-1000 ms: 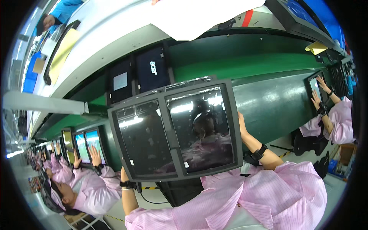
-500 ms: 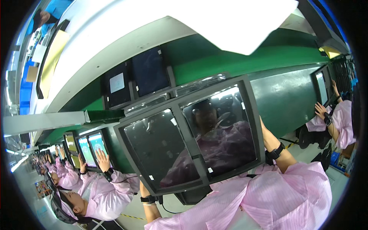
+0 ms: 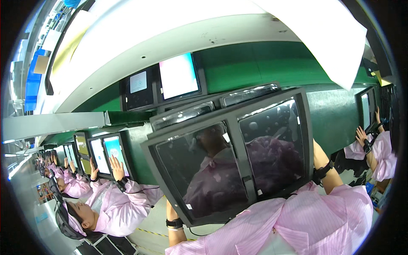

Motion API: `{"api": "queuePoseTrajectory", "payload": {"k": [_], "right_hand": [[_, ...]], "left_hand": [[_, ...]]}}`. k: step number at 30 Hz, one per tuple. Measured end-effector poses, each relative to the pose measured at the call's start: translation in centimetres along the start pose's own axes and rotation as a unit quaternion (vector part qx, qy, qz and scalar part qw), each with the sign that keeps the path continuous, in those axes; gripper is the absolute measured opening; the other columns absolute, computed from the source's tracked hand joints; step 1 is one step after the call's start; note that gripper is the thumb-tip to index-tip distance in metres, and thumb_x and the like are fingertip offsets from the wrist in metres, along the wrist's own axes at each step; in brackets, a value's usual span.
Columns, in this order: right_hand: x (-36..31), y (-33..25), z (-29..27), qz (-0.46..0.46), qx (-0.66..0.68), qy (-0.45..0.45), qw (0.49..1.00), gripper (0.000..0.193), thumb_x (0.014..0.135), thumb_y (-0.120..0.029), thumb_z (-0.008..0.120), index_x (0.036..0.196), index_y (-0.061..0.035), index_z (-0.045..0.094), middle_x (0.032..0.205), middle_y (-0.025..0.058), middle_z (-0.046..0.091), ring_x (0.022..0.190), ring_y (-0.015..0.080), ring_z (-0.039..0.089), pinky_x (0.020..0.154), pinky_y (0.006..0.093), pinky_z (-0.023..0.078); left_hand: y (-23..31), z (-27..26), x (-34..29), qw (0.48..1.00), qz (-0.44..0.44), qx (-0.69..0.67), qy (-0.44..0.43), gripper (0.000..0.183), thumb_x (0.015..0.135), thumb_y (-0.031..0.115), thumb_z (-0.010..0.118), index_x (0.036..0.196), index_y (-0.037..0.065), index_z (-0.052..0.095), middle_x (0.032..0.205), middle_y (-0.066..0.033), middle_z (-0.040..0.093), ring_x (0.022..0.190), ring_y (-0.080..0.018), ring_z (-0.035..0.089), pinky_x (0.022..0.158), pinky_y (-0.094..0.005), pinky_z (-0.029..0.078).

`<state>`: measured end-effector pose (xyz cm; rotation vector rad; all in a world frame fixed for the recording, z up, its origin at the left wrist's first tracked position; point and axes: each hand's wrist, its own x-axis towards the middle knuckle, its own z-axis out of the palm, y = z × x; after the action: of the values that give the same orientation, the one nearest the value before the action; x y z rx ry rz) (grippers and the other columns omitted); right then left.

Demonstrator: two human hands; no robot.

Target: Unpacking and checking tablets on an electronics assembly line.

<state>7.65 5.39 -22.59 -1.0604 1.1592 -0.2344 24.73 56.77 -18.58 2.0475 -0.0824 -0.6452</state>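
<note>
A black two-slot tray (image 3: pixel 245 170) is held up tilted in front of me. It carries a left tablet (image 3: pixel 199 170) and a right tablet (image 3: pixel 276 144), both with dark, reflective screens. At the tray's left side is my left hand (image 3: pixel 170 209), its fingers hidden behind the frame. My right hand (image 3: pixel 318 154) grips the opposite side, mostly covered by the tray. Just beyond the tray's far edge shows another tray with clear, glossy covers (image 3: pixel 250 95), partly hidden.
Farther back on the green bench (image 3: pixel 255 63) lie a lit tablet (image 3: pixel 178 76) and a dark one with a pale panel (image 3: pixel 139 82). A white sheet (image 3: pixel 331 38) hangs overhead. Co-workers in pink sit left (image 3: pixel 114 204) and right (image 3: pixel 380 148). A metal beam (image 3: pixel 55 124) is at left.
The held tray and the glossy-covered one now appear farther right in view. One tablet at the back of the bench has gone from dark to brightly lit.
</note>
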Motion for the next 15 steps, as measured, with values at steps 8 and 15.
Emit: {"api": "queuePoseTrajectory", "payload": {"k": [8, 15], "right_hand": [[1.2, -0.8, 0.5, -0.010, -0.005, -0.007, 1.000, 0.029, 0.092, -0.023, 0.049, 0.103, 0.0027, 0.057, 0.085, 0.0042, 0.059, 0.076, 0.0135, 0.054, 0.065, 0.0275, 0.045], [-0.1, -1.8, -1.7, -0.037, -0.011, -0.005, 0.999, 0.029, 0.092, -0.023, 0.049, 0.105, 0.0026, 0.056, 0.088, 0.0050, 0.060, 0.079, 0.0147, 0.055, 0.067, 0.0280, 0.045]], "left_hand": [[-0.7, 2.5, 1.4, 0.987, -0.093, -0.134, -0.008, 0.034, 0.095, 0.035, 0.044, 0.095, 0.003, 0.055, 0.081, -0.0013, 0.053, 0.070, -0.0127, 0.050, 0.058, -0.0277, 0.042], [-2.4, 2.2, -2.4, 0.982, -0.084, -0.143, 0.086, 0.040, 0.094, 0.040, 0.044, 0.104, 0.002, 0.055, 0.086, -0.0042, 0.053, 0.077, -0.0160, 0.051, 0.066, -0.0291, 0.043]]}}
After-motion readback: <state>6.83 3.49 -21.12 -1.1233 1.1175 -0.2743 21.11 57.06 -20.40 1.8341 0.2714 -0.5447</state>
